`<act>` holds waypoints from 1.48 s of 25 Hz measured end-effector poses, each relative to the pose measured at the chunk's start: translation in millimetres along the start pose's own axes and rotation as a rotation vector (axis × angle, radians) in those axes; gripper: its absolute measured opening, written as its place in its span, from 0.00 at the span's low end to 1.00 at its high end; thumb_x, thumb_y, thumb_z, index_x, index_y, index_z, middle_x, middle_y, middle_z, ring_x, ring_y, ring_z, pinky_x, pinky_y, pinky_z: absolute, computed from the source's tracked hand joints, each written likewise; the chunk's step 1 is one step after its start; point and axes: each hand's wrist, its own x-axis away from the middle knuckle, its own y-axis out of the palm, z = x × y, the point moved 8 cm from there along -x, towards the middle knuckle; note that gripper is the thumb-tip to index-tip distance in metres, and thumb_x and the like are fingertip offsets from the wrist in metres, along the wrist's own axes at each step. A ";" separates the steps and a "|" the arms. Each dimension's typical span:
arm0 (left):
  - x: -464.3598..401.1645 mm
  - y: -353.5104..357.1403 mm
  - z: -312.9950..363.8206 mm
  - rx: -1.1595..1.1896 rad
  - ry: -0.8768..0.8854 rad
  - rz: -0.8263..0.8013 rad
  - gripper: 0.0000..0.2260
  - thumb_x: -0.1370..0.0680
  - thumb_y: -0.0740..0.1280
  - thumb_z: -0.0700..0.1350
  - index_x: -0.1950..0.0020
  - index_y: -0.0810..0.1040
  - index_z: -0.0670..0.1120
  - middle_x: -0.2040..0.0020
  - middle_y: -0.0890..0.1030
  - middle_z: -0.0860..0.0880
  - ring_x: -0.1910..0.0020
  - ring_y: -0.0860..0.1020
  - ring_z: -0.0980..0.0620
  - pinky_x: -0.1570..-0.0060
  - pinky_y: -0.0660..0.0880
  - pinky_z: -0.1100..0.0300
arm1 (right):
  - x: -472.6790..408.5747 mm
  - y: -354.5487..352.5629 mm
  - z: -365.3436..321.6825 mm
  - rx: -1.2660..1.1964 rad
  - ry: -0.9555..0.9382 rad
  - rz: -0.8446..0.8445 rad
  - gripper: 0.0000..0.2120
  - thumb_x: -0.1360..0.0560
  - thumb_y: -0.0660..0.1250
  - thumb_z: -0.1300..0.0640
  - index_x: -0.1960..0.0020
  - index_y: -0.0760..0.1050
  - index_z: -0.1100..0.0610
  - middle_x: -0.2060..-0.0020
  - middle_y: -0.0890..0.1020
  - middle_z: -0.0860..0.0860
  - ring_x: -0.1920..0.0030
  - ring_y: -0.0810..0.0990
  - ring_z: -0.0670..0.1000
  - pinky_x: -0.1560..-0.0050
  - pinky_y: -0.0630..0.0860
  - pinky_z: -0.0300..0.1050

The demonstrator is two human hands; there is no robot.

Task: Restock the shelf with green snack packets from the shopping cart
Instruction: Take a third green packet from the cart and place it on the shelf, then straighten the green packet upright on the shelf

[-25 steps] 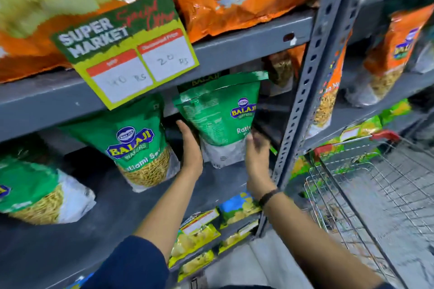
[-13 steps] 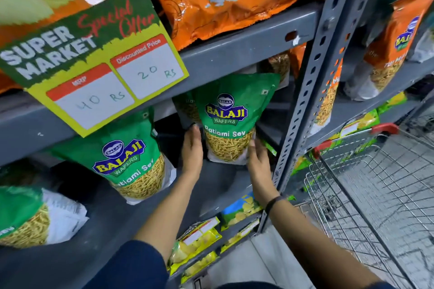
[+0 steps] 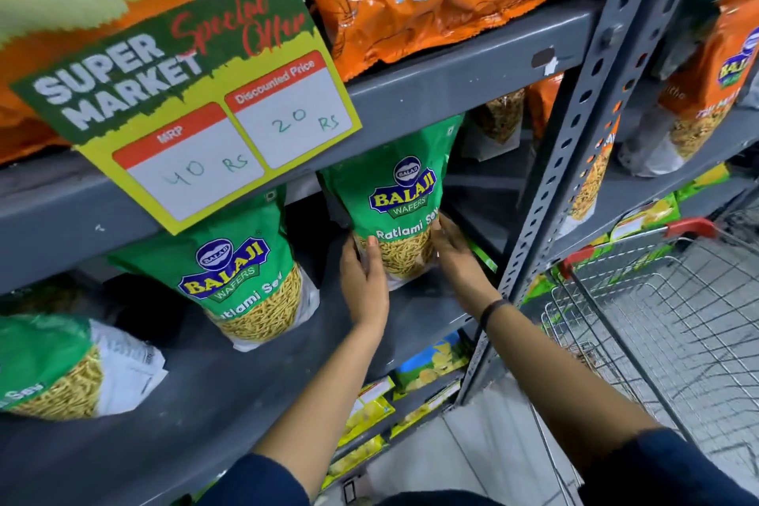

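Two hands — left hand (image 3: 365, 279) and right hand (image 3: 456, 259) — press flat against the sides of an upright green snack packet (image 3: 394, 197) on the grey shelf (image 3: 230, 378), fingers together. Bare shelf lies in front. A second green packet (image 3: 242, 271) stands just left; the upright post (image 3: 562, 160) and shopping cart (image 3: 657, 312) sit right.

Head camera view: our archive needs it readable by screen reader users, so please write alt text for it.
Both bare hands, left hand and right hand, hold an upright green Balaji Ratlami Sev packet by its lower sides on a grey metal shelf. Two more green packets stand to its left, under a price sign; a wire shopping cart stands at right.
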 end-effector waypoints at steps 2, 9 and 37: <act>4.4 -0.9 2.5 -0.031 0.019 -0.019 0.16 0.20 0.58 0.48 0.35 0.69 0.44 0.37 0.75 0.44 0.38 0.73 0.48 0.38 0.70 0.53 | 4.0 -4.2 5.5 0.008 0.011 0.069 0.21 0.21 0.57 0.47 0.30 0.64 0.50 0.30 0.70 0.50 0.33 0.70 0.49 0.31 0.67 0.48; 71.9 -133.6 -39.1 -0.044 -0.001 0.645 0.13 0.23 0.58 0.44 0.46 0.69 0.35 0.50 0.74 0.34 0.54 0.72 0.44 0.50 0.69 0.54 | 73.9 45.2 45.5 0.107 -0.052 0.094 0.10 0.22 0.59 0.50 0.57 0.74 0.52 0.61 0.80 0.51 0.56 0.79 0.52 0.47 0.78 0.62; 48.5 -431.9 -69.0 -0.018 -0.169 0.806 0.18 0.19 0.55 0.45 0.35 0.66 0.33 0.33 0.69 0.33 0.34 0.68 0.38 0.35 0.62 0.53 | 181.0 319.7 70.2 0.419 -0.204 -0.480 0.23 0.21 0.58 0.51 0.30 0.63 0.60 0.31 0.70 0.57 0.30 0.67 0.54 0.28 0.63 0.54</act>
